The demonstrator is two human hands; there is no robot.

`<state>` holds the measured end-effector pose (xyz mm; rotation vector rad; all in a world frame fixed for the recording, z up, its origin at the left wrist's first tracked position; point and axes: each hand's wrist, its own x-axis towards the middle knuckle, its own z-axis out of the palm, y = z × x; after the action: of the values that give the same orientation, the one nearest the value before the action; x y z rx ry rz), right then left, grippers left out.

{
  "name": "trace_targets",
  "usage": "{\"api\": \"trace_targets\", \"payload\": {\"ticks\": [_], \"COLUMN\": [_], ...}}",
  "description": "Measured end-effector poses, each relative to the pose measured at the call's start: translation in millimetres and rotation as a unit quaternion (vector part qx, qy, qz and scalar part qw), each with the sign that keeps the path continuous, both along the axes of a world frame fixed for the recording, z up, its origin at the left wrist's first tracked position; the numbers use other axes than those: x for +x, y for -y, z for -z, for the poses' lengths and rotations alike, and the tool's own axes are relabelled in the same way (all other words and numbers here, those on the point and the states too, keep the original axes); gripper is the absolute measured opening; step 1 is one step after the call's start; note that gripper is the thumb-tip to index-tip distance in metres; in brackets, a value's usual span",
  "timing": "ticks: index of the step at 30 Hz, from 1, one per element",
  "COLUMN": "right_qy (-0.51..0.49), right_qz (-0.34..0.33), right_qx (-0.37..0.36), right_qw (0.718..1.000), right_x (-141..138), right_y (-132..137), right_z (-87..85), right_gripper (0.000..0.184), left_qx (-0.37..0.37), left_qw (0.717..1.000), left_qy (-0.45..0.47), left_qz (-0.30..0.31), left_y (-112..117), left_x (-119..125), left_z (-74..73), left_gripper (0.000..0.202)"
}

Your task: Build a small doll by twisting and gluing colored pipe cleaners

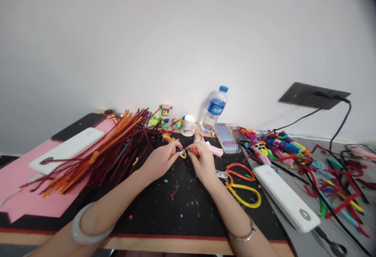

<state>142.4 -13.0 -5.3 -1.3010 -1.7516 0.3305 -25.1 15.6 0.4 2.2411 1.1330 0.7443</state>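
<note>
Both hands meet over the middle of the black mat, fingertips nearly touching. My left hand (160, 157) is closed in a pinch at a small yellow-green loop of pipe cleaner (183, 154). My right hand (204, 161) is pinched too, with a small orange-red piece (194, 152) showing between its fingers. Exactly how the loop and the red piece join is too small to make out. Scissors (243, 200) with orange and yellow handles lie just right of my right wrist. Behind the fingers sits a small orange-and-yellow pipe-cleaner piece (167, 137).
A large bundle of dark red and orange pipe cleaners (96, 155) spreads on the left. Along the wall stand a paper cup (188, 126), a water bottle (216, 110) and a phone (227, 137). A white power bank (286, 198), coloured pipe-cleaner figures (260, 151) and cables lie at right.
</note>
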Motion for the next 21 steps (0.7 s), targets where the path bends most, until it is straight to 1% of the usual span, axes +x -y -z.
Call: {"api": "trace_targets", "payload": {"ticks": [5, 9, 12, 15, 18, 19, 21], "right_qy": [-0.002, -0.028, -0.064, -0.129, -0.232, -0.268, -0.321], "right_qz": [-0.001, -0.005, -0.011, -0.015, -0.028, -0.038, -0.056], "right_qx": [-0.001, -0.009, -0.021, -0.05, -0.098, -0.114, -0.141], "right_qw": [1.0, 1.0, 0.998, 0.99, 0.967, 0.956, 0.935], "right_x": [0, 0, -2, -2, -1, -1, -2], "right_y": [-1, -1, 0, 1, 1, 1, -1], "right_z": [0.9, 0.4, -2.3, -3.8, -0.1, 2.1, 6.8], "right_gripper": [0.015, 0.014, 0.014, 0.014, 0.016, 0.019, 0.034], "left_qx": [-0.006, -0.01, -0.023, -0.044, -0.111, -0.146, -0.219], "left_qw": [1.0, 1.0, 0.999, 0.995, 0.977, 0.965, 0.938], "left_qy": [-0.001, 0.016, 0.04, 0.092, 0.181, 0.214, 0.269], "left_qz": [0.006, 0.005, -0.001, -0.014, -0.028, -0.027, -0.015], "left_y": [0, 0, 1, 0, 1, 1, 3], "left_x": [0, 1, 1, 2, 5, 6, 9], "left_z": [-0.2, 0.5, -0.1, -1.0, -0.9, -0.9, -1.4], "left_gripper": [0.018, 0.018, 0.017, 0.016, 0.019, 0.021, 0.024]}}
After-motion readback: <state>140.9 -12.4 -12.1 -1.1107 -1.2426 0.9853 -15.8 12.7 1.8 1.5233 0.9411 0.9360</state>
